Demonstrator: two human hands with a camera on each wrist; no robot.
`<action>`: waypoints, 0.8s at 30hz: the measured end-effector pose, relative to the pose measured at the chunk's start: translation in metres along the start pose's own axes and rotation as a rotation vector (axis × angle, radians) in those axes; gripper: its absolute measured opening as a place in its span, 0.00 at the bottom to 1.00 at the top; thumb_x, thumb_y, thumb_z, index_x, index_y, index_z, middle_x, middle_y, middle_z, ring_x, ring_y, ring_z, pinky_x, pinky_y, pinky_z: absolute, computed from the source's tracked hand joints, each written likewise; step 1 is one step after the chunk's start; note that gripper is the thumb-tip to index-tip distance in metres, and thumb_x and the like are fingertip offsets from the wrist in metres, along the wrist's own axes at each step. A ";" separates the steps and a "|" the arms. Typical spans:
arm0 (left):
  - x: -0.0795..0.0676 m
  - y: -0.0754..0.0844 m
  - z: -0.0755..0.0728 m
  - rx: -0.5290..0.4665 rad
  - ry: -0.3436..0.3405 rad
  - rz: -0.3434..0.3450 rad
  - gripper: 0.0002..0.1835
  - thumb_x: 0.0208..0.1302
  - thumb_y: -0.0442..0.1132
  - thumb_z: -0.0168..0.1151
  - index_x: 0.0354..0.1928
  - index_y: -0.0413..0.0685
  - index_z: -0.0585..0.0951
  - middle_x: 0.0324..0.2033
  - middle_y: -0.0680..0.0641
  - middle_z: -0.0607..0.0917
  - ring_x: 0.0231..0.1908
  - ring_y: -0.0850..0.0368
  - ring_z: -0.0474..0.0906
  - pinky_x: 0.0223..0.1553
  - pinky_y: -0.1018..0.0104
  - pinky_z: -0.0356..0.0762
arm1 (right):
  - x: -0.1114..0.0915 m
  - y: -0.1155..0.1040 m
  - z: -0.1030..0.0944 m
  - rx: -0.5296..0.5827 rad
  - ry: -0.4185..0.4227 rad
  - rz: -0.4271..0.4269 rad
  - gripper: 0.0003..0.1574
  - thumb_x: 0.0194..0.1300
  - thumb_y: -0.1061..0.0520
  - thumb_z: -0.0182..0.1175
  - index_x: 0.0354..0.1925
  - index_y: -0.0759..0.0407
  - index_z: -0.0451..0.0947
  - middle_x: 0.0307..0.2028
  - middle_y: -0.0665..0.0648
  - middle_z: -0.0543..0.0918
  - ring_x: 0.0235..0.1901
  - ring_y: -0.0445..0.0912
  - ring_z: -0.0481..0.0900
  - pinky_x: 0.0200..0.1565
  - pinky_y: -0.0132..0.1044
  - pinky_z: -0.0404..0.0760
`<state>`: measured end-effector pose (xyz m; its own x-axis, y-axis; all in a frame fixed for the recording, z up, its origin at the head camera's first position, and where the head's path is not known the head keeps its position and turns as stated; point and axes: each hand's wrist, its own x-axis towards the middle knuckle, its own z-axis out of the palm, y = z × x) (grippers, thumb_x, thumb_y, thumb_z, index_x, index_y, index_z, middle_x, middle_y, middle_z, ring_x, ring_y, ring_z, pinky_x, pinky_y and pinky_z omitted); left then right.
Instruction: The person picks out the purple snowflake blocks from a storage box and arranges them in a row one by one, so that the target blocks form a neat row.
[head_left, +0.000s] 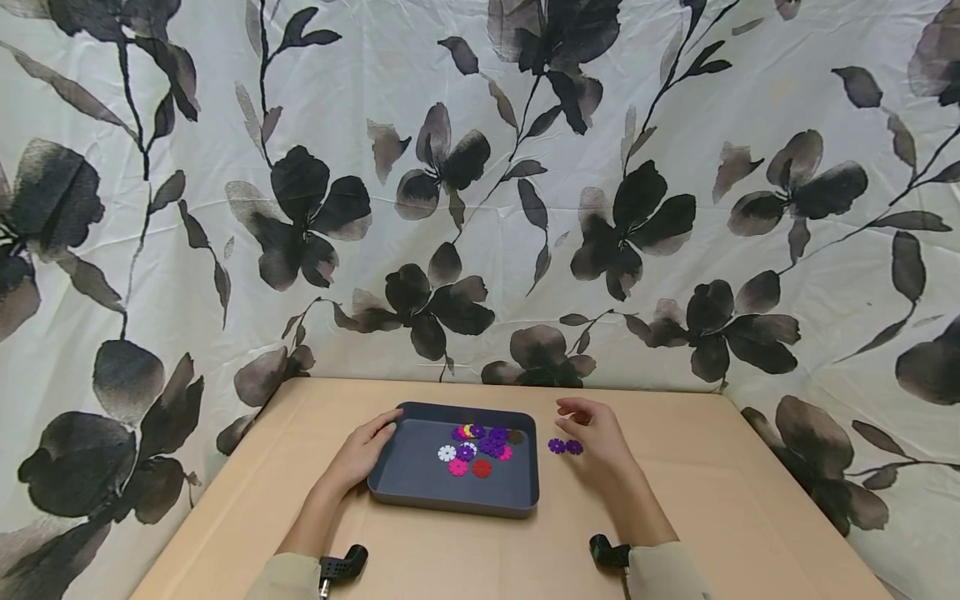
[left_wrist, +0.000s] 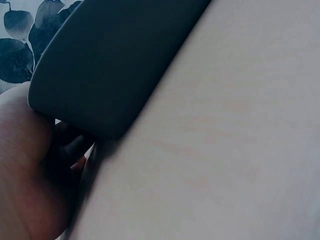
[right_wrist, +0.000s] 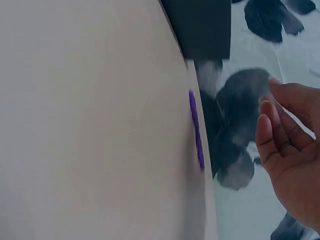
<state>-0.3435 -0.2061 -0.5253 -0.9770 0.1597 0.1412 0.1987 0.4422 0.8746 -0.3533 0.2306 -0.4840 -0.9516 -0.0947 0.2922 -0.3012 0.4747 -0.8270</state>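
Two purple flower pieces (head_left: 574, 447) lie beside the tray (head_left: 412, 482) our left hand (head_left: 362, 454) grips, near our empty, loosely bent right hand (head_left: 597, 429). Only the head view shows us the coloured flowers (head_left: 482, 468) inside.

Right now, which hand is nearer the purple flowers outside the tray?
Right. The right hand is raised beside the purple flowers; the left hand is across the tray, holding its left edge.

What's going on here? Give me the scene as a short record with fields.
Surface: light tan table
Container: dark grey tray
Inside: small colourful pieces in purple, pink, white, red, yellow, brown
Beside tray: two purple flower-shaped pieces
Left hand: grips the tray's left side
Right hand: near the two purple pieces, nothing visibly held
Backdrop: floral cloth
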 end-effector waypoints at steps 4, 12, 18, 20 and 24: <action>0.000 0.000 0.000 -0.003 -0.004 0.000 0.24 0.84 0.45 0.47 0.77 0.51 0.70 0.77 0.42 0.68 0.79 0.41 0.57 0.80 0.40 0.55 | 0.004 -0.010 0.013 -0.011 -0.002 -0.091 0.18 0.66 0.65 0.70 0.55 0.63 0.85 0.45 0.66 0.89 0.35 0.44 0.82 0.37 0.26 0.81; 0.001 0.000 0.000 -0.008 -0.003 0.002 0.24 0.84 0.44 0.47 0.76 0.51 0.70 0.77 0.42 0.68 0.79 0.41 0.57 0.80 0.40 0.55 | 0.007 -0.028 0.041 -0.014 -0.086 -0.117 0.16 0.67 0.62 0.71 0.52 0.64 0.86 0.46 0.66 0.89 0.37 0.44 0.85 0.39 0.29 0.83; 0.001 0.000 0.001 -0.001 -0.001 0.001 0.24 0.85 0.45 0.46 0.77 0.51 0.70 0.77 0.42 0.68 0.79 0.40 0.58 0.80 0.40 0.55 | 0.012 -0.035 0.060 -0.067 -0.147 -0.131 0.18 0.66 0.65 0.70 0.54 0.67 0.85 0.48 0.66 0.88 0.40 0.46 0.85 0.46 0.36 0.87; 0.001 0.000 0.001 -0.004 0.001 -0.002 0.24 0.84 0.45 0.47 0.76 0.50 0.71 0.77 0.42 0.68 0.79 0.40 0.58 0.80 0.40 0.55 | 0.014 -0.037 0.065 -0.104 -0.177 -0.151 0.19 0.65 0.66 0.71 0.54 0.68 0.84 0.48 0.67 0.88 0.41 0.49 0.85 0.46 0.40 0.88; 0.001 0.001 0.001 -0.005 0.003 0.004 0.24 0.84 0.44 0.47 0.76 0.49 0.71 0.77 0.41 0.69 0.79 0.40 0.58 0.79 0.40 0.55 | 0.016 -0.039 0.073 -0.197 -0.234 -0.180 0.19 0.65 0.66 0.71 0.54 0.69 0.84 0.49 0.67 0.87 0.42 0.50 0.85 0.46 0.46 0.88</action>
<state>-0.3443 -0.2046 -0.5249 -0.9765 0.1584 0.1459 0.2019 0.4368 0.8766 -0.3606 0.1465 -0.4819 -0.8792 -0.3793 0.2884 -0.4699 0.5893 -0.6573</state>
